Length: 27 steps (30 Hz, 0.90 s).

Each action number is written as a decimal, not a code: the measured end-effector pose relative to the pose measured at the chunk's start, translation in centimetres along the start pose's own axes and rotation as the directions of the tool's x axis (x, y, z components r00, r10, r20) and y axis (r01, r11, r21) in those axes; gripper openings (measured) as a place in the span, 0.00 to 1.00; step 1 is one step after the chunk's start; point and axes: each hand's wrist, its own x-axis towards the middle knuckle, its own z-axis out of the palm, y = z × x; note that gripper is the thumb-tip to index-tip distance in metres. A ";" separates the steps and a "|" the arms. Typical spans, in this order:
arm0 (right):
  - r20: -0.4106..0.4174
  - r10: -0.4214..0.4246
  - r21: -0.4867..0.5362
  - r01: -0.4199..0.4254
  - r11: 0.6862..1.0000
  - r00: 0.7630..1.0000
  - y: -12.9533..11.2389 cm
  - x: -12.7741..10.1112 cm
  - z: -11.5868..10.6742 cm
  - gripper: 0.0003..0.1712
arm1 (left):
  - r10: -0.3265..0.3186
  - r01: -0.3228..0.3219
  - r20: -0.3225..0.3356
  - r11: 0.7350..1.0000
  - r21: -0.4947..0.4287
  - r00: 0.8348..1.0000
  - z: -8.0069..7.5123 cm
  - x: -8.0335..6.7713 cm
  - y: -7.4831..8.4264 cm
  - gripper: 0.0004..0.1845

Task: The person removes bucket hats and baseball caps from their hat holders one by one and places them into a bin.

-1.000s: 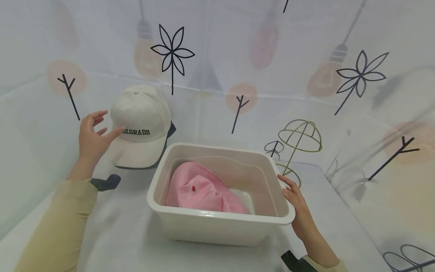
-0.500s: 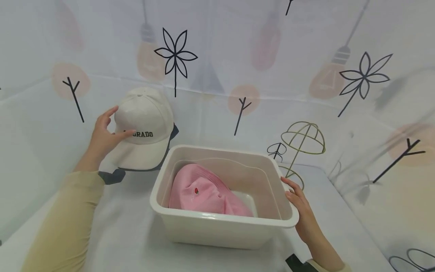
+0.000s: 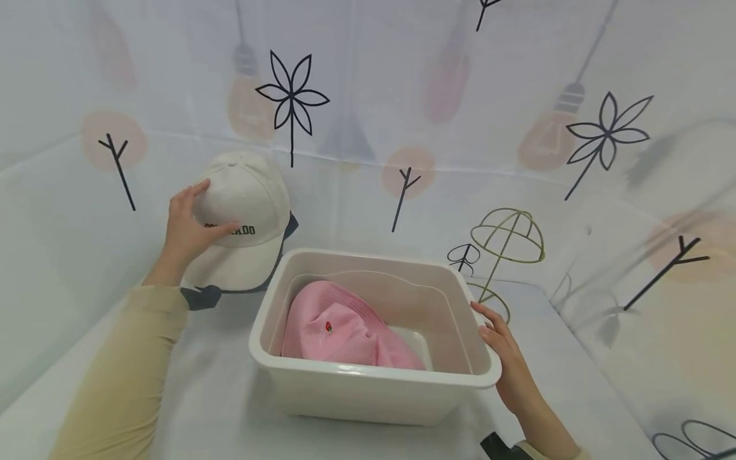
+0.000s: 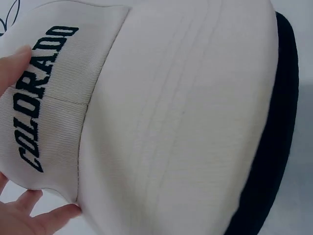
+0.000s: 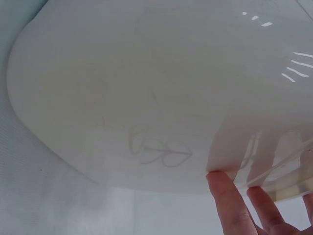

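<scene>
Head view first: the left hand (image 3: 188,227) is on the off-white fabric baseball cap (image 3: 244,198) with dark COLORADO lettering, at the back left. Thumb and fingers stand wide apart, thumb across the letters, and whether they grip I can't tell. Over on the other side, the right hand (image 3: 508,364) lies along the right rim of the white plastic rectangular tub (image 3: 368,396), fingers fairly straight.

The tally so far: one soft pink cap with a small strawberry motif (image 3: 345,322) is inside the tub, leaning to its left; the off-white one sits outside, so by my reading that cap is what's left. There's bare floor at the tub's right, but its left rim stands close by the brim. The gold wire stand (image 3: 499,257) sits behind the right corner.

To the left wrist: thumb on the lettering, fingertips by the cap's side edge, a dark edge showing past the brim.

Right wrist now: fingertips against the tub's glossy outer wall, nothing curled round it.
</scene>
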 end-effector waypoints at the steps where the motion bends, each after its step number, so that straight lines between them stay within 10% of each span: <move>1: 0.001 -0.001 -0.001 0.001 1.000 1.000 0.0 0.0 0.0 0.22 | -0.005 0.005 -0.017 1.000 0.002 1.000 0.1 0.0 0.0 0.52; 27: -0.011 0.005 -0.010 -0.005 1.000 1.000 0.0 0.0 0.1 0.22 | -0.066 0.034 -0.307 0.993 -0.110 0.949 0.5 -0.3 1.8 0.25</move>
